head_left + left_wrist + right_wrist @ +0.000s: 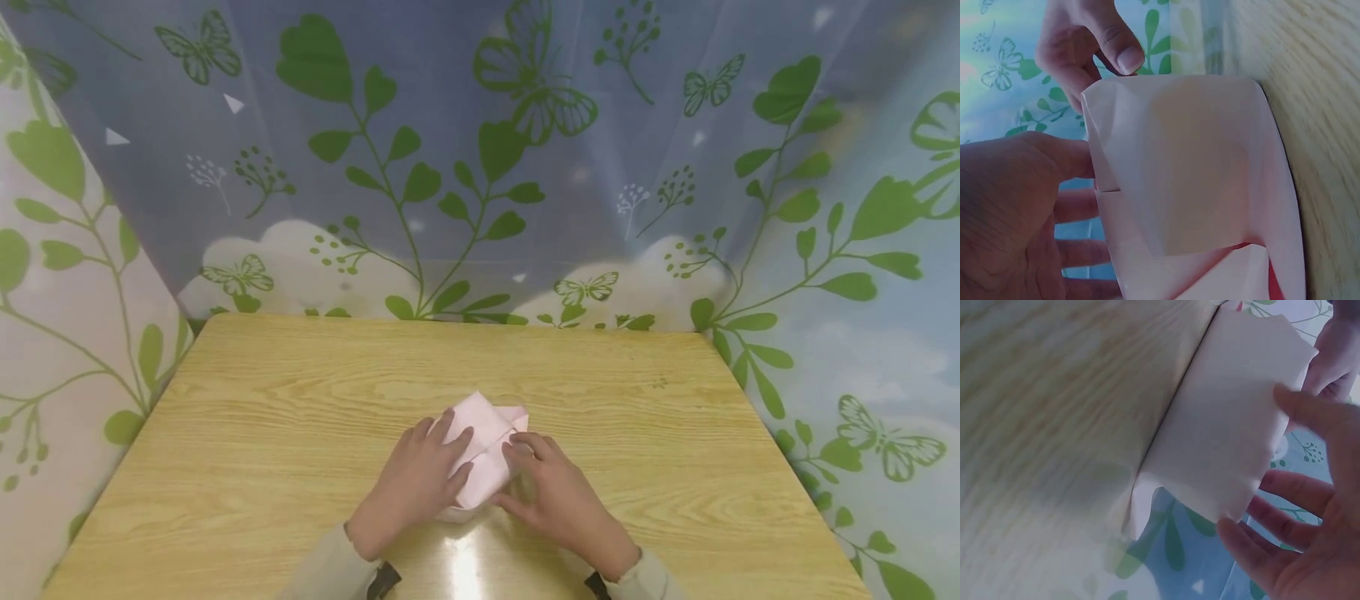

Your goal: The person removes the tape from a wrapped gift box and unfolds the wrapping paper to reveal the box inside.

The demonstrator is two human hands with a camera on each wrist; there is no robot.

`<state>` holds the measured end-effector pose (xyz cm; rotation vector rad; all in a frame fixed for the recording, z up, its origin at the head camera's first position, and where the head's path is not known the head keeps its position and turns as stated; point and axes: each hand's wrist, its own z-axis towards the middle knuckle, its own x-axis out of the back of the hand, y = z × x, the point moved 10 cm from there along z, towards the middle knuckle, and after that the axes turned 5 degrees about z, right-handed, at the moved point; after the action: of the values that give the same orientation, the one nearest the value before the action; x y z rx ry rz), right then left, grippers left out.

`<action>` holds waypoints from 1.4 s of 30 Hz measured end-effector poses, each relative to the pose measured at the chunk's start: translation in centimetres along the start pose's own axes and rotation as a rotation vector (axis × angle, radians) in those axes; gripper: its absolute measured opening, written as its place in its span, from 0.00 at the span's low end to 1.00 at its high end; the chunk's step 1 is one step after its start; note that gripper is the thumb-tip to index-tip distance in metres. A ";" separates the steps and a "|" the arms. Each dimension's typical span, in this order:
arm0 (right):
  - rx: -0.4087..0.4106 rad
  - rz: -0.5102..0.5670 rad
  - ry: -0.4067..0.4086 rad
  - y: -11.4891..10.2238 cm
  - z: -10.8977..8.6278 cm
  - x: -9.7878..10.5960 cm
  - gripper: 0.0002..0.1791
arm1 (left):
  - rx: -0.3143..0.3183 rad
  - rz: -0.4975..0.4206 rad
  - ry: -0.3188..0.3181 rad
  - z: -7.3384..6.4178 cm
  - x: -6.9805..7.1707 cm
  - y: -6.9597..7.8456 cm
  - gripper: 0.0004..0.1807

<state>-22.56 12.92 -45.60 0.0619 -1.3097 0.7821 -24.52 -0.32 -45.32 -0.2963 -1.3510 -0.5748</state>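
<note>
Pale pink folded paper, shaped like a low box with a flat folded top, sits on the wooden table. Across its left part lies my left hand, fingers spread and fairly straight on the top, thumb near the front edge. My right hand holds the right side, its bent fingers on the top edge and its thumb lower down. The left wrist view shows a side wall of the folded paper with a loose flap and a bit of red inside. From the right wrist, my thumb touches the upper wall.
The wood-grain table stretches around the paper on all sides. A curtain printed with green leaves and butterflies hangs behind the table and along both sides. Light sleeves cover my forearms.
</note>
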 end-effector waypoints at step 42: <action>0.363 -0.036 0.074 -3.9 -0.5 -0.3 0.14 | -0.231 -0.174 -0.014 5.2 2.7 -3.6 0.13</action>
<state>-20.07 10.10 -44.49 0.3424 -1.0816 0.9750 -30.47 -1.16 -42.10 -0.3728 -1.3336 -0.8785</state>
